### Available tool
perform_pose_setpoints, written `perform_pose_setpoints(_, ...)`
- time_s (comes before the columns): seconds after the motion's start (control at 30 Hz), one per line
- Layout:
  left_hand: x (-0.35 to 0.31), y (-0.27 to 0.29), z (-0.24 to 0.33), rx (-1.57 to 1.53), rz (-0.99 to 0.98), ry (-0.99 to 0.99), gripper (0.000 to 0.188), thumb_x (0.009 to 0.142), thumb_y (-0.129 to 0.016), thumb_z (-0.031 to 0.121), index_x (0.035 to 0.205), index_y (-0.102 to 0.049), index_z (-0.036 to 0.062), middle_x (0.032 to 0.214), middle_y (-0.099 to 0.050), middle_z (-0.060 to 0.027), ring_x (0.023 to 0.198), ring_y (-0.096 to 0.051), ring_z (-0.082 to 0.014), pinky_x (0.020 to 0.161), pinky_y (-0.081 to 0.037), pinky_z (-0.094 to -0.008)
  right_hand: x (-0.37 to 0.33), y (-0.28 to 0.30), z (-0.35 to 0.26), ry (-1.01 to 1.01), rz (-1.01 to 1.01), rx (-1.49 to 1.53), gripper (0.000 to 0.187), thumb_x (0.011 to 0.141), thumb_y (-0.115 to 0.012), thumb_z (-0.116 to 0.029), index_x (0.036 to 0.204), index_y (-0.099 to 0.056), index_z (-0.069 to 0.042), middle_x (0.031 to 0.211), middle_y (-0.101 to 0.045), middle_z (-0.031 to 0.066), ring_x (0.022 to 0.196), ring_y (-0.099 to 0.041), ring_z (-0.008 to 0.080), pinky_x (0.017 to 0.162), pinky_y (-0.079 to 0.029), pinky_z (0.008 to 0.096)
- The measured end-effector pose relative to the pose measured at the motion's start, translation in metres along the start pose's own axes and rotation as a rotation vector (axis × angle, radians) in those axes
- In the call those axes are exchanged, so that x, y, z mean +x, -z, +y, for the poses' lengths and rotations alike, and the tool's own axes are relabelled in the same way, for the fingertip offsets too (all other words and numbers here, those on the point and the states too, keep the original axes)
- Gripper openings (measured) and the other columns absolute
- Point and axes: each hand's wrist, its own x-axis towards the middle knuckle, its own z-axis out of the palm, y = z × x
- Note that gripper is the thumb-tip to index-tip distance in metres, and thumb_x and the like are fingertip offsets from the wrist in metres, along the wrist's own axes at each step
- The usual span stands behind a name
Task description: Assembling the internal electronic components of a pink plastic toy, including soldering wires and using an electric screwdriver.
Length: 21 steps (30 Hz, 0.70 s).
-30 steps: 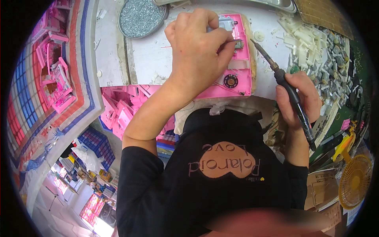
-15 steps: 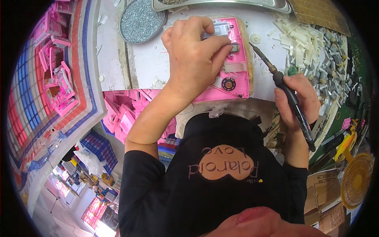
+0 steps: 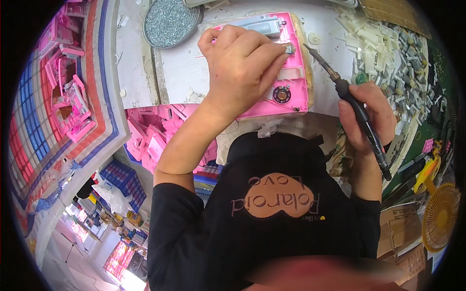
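since the earlier frames the pink plastic housing [image 3: 291, 72] sits nearer the lower middle of the view, and the round tray of small screws [image 3: 170, 22] at upper left shows more fully. the left hand [image 3: 242, 68] stays pressed on the housing, and the tool tip has drawn closer to its fingertips.

at far left, stacked pink parts in striped crates [image 3: 68, 92] run along the bench edge; a heap of loose pink shells [image 3: 155, 136] lies below the white bench top [image 3: 179, 77], just left of the left forearm.

the left hand lies palm down across the housing, fingers curled together, thumb and forefinger pinched on a small grey metal piece [image 3: 290, 49] at the housing's right side. the hand covers most of the housing's left half. a grey block [image 3: 264, 25] is seated along the housing's top edge, and a round black speaker [image 3: 281, 94] shows near its lower right corner.

the right hand [image 3: 366, 116] is closed in a full grip round the black handle of a soldering iron [image 3: 349, 102], tip angled up-left, near the grey piece but apart from it.

to the right, a pile of white and grey small parts [image 3: 388, 53] covers the bench; a yellow fan [image 3: 439, 216] stands at lower right.
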Motion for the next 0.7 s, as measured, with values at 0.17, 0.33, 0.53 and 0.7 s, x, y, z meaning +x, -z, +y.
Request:
perform_pose_setpoints(0.17, 0.0001, -0.0026, -0.0004, 0.026, -0.008, 0.002, 0.013, 0.075, -0.084, 0.019, 0.084, -0.076, 0.0185, 0.084, -0.068, 0.0064, 0.085, -0.057, -0.0172, 0.086, -0.031, -0.0389, -0.0022, -0.0038, -0.0004, 0.014, -0.004, 0.001, 0.033, 0.079, -0.082, -0.002, 0.108, -0.066, 0.004, 0.072, -0.065, 0.0116, 0.058, -0.060, 0.0209, 0.052, -0.044, 0.0288)
perform_pose_setpoints(0.33, -0.0023, -0.0085, -0.0032, 0.022, 0.010, -0.009, 0.010, 0.077, -0.082, 0.021, 0.082, -0.073, 0.0208, 0.084, -0.067, 0.0077, 0.085, -0.056, -0.0173, 0.088, -0.030, -0.0427, -0.0026, -0.0059, -0.0021, 0.010, -0.034, 0.006, 0.033, 0.079, -0.082, -0.001, 0.108, -0.067, 0.004, 0.071, -0.064, 0.0108, 0.057, -0.059, 0.0206, 0.051, -0.043, 0.0284)
perform_pose_setpoints(0.53, -0.0008, -0.0057, -0.0014, 0.054, -0.012, -0.013, 0.012, 0.076, -0.084, 0.020, 0.085, -0.076, 0.0194, 0.085, -0.069, 0.0074, 0.086, -0.057, -0.0173, 0.086, -0.031, -0.0398, -0.0042, -0.0072, -0.0036, -0.024, -0.059, 0.029, 0.033, 0.079, -0.082, 0.000, 0.108, -0.067, 0.004, 0.072, -0.064, 0.0104, 0.058, -0.058, 0.0204, 0.052, -0.043, 0.0280)
perform_pose_setpoints(0.7, -0.0007, -0.0049, -0.0004, 0.065, -0.023, -0.011, 0.012, 0.076, -0.084, 0.020, 0.085, -0.076, 0.0193, 0.085, -0.068, 0.0075, 0.087, -0.057, -0.0171, 0.085, -0.031, -0.0401, -0.0020, -0.0087, -0.0044, -0.016, -0.061, 0.019, 0.032, 0.079, -0.082, 0.001, 0.108, -0.068, 0.004, 0.072, -0.065, 0.0107, 0.058, -0.059, 0.0204, 0.052, -0.043, 0.0280)
